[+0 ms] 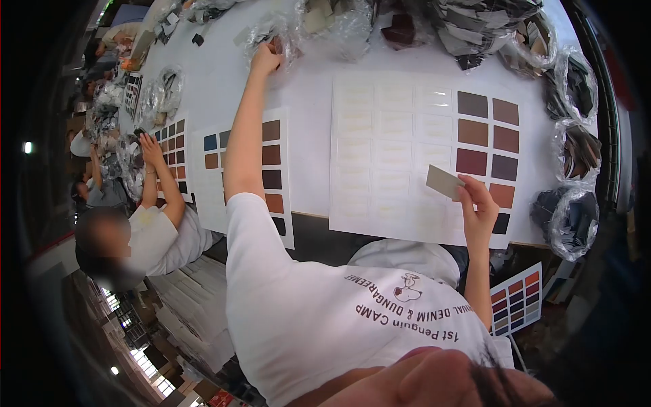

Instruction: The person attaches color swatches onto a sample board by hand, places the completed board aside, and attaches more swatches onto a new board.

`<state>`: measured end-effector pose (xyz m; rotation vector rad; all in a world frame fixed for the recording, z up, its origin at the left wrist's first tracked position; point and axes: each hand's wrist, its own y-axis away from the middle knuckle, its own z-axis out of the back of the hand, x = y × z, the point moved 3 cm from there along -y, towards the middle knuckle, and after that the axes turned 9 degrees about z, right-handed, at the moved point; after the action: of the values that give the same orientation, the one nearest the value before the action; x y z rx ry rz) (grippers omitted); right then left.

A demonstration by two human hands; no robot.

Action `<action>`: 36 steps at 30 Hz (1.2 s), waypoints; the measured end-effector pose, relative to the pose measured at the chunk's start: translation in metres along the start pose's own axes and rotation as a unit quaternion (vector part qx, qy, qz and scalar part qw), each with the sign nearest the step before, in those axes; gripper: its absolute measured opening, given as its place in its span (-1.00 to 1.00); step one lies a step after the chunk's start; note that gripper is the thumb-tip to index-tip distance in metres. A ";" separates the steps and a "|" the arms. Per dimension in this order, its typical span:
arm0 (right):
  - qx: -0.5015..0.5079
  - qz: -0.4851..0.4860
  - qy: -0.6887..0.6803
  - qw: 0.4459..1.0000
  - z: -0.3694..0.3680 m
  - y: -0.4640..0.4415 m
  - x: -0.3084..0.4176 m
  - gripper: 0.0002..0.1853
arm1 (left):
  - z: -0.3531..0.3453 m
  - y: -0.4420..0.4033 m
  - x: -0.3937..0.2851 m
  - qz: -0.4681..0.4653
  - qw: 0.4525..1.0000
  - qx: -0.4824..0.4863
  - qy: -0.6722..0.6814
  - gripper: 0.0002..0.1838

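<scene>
Dim room: bright windows (142,359) at lower left; a white-shirted co-worker (166,244) sits on my left.
White worktop (310,149): carries clear plastic bags (580,217) of flat pieces along its far and right edges.
My white printed shirt (319,305): "1st Penguin CAMP" and "DENIM & DUNGAREE" are readable, beside a cartoon dog (407,292).
White rectangular card sheet (400,227): brown, maroon, orange and dark squares fill two right-hand columns; pale-marked spaces lie left.
Left fingers (264,54): curled at a small clear plastic bag (288,41); I cannot tell whether they pinch anything.
Right fingers (476,187): pressed together, pinching one corner.
Grey-beige rectangular swatch (442,182): in that pinch, tilted over the card sheet.
</scene>
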<state>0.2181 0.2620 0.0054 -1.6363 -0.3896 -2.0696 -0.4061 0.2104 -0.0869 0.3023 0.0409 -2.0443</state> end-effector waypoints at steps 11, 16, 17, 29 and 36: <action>0.010 0.030 0.024 0.999 0.003 0.004 0.004 -0.79 | 0.013 -0.003 0.021 0.021 0.980 -0.045 0.191 -0.40; 0.002 0.031 0.018 0.999 0.006 0.007 0.002 -0.79 | 0.018 -0.002 0.023 0.002 0.979 -0.067 0.195 -0.21; -0.001 0.030 0.018 0.999 0.007 0.008 0.002 -0.79 | 0.019 0.003 0.019 0.008 0.974 -0.055 0.220 -0.22; -0.030 -0.015 -0.119 0.992 0.028 0.020 -0.004 -0.86 | 0.125 0.197 -0.056 -0.011 0.817 0.006 0.577 -0.69; -0.056 -0.117 -0.212 0.969 0.054 0.032 -0.025 -0.88 | 0.100 0.389 -0.090 -0.056 0.892 0.132 0.429 -0.80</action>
<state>0.2846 0.2661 -0.0074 -2.2011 -0.6442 -1.9193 -0.0458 0.0876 0.0696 1.3842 0.3298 -1.8724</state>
